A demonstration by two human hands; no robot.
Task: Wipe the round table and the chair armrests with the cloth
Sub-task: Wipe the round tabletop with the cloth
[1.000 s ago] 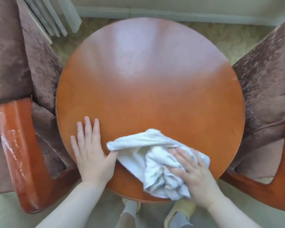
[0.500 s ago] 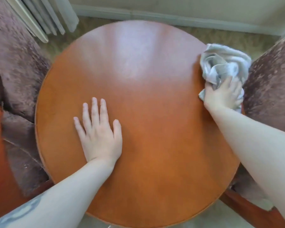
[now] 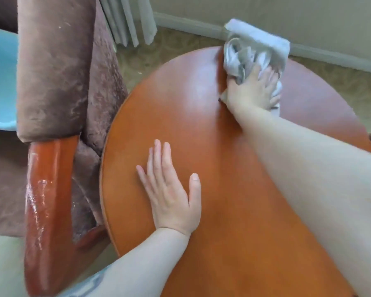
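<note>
Orange wood of the round desk is being wiped. A white cloth is pressed at the far edge by the right hand, fingers curled on it. Left hand lies flat and spread, near left. Next, the shiny chair armrest on the left probably needs wiping.

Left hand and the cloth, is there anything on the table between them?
Nothing: the head view shows bare tabletop between the left hand and the cloth.
</note>
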